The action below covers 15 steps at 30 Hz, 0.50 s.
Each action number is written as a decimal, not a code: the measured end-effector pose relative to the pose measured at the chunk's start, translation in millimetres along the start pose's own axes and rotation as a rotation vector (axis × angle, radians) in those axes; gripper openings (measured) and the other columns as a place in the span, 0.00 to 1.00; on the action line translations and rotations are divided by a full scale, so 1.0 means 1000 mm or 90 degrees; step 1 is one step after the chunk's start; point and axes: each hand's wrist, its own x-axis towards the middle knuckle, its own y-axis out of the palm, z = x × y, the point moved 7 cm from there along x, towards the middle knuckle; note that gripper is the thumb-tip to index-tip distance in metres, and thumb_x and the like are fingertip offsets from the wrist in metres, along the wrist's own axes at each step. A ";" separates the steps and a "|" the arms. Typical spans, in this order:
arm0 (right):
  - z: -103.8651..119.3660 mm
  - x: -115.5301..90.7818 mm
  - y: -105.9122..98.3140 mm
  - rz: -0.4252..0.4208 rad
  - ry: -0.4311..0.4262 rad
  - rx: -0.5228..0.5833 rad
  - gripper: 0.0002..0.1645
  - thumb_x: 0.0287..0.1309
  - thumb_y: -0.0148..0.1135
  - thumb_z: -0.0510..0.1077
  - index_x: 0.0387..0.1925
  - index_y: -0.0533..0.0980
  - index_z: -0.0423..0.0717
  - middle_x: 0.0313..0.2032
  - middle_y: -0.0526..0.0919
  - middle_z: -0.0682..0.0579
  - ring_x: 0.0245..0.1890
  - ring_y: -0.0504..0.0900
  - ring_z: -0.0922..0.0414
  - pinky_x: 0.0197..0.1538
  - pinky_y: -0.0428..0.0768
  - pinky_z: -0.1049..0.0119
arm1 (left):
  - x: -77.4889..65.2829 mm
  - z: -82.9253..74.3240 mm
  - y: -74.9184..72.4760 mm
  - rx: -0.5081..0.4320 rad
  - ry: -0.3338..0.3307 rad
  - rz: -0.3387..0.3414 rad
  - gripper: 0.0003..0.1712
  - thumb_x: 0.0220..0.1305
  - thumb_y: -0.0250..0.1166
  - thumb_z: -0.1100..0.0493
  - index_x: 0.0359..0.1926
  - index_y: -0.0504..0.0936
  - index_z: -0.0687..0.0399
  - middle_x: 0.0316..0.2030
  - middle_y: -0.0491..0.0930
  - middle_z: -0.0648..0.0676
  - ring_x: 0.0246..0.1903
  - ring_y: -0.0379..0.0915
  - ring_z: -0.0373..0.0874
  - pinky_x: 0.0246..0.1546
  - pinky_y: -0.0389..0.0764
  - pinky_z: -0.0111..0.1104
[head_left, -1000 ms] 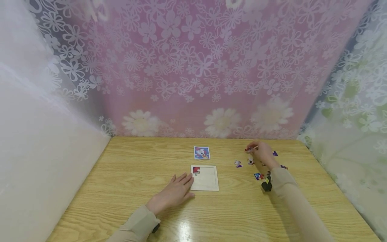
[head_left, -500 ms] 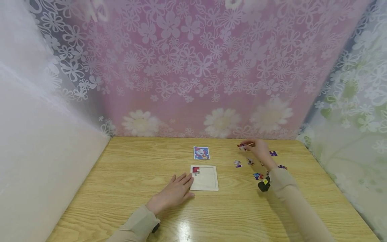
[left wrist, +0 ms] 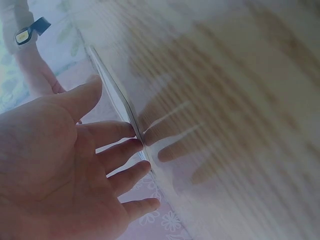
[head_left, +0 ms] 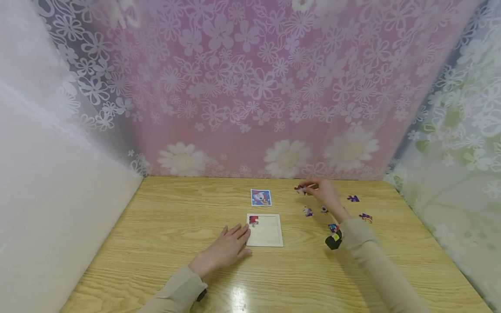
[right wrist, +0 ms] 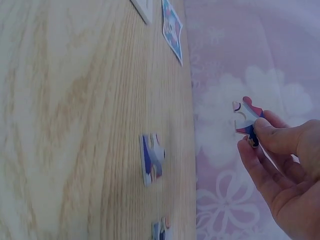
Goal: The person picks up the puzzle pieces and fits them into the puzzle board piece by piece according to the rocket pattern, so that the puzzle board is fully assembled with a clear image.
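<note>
Between thumb and fingers my right hand (head_left: pixel 324 192) pinches a red, white and blue jigsaw piece (right wrist: pixel 247 118), raised above the back right of the table. My left hand (head_left: pixel 227 249) lies with straight fingers, its fingertips touching the left edge of a white square puzzle tray (head_left: pixel 266 234). One red piece (head_left: pixel 254 220) sits in the tray's upper left corner. Behind the tray is a small picture card (head_left: pixel 261 198) of a white cartoon dog. Loose pieces lie under and near my right arm, among them a white and purple piece (head_left: pixel 308 211); the forearm and wrist hide part of this group.
Farther right are a purple piece (head_left: pixel 353 198) and a purple and yellow piece (head_left: pixel 365 218). A blue and red piece (head_left: pixel 333 228) lies by the right wrist camera (head_left: pixel 334 240). A flowered pink curtain (head_left: pixel 250 87) hangs along the table's back edge.
My right hand has lifted the jigsaw piece from the group and carried it leftward, uncovering pieces on the right. The left hand and the tray stay where they were.
</note>
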 end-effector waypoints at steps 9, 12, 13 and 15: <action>0.025 0.002 0.025 0.034 -0.040 0.015 0.11 0.65 0.68 0.39 0.48 0.86 0.43 0.45 0.88 0.41 0.37 0.89 0.49 0.36 0.87 0.57 | -0.001 -0.001 -0.002 -0.004 0.001 -0.002 0.37 0.77 0.54 0.44 0.75 0.63 0.63 0.76 0.59 0.60 0.75 0.54 0.59 0.72 0.57 0.61; 0.034 0.000 0.034 0.047 -0.050 0.026 0.11 0.64 0.68 0.39 0.47 0.86 0.44 0.45 0.87 0.42 0.37 0.88 0.49 0.35 0.86 0.58 | -0.001 -0.001 -0.002 -0.004 0.002 -0.001 0.37 0.77 0.54 0.44 0.75 0.63 0.63 0.76 0.59 0.60 0.75 0.54 0.59 0.72 0.57 0.61; 0.037 -0.001 0.037 0.051 -0.053 0.029 0.11 0.64 0.68 0.39 0.47 0.86 0.44 0.45 0.87 0.42 0.37 0.88 0.49 0.36 0.87 0.58 | -0.001 -0.001 -0.002 -0.003 0.002 -0.001 0.37 0.77 0.54 0.44 0.75 0.63 0.63 0.76 0.59 0.60 0.75 0.54 0.59 0.72 0.58 0.61; 0.042 -0.002 0.045 0.063 -0.061 0.028 0.11 0.64 0.68 0.39 0.47 0.86 0.46 0.45 0.88 0.44 0.36 0.88 0.51 0.36 0.87 0.59 | -0.001 -0.001 -0.002 -0.004 0.002 0.000 0.37 0.77 0.54 0.44 0.75 0.62 0.63 0.76 0.58 0.60 0.75 0.53 0.59 0.72 0.58 0.61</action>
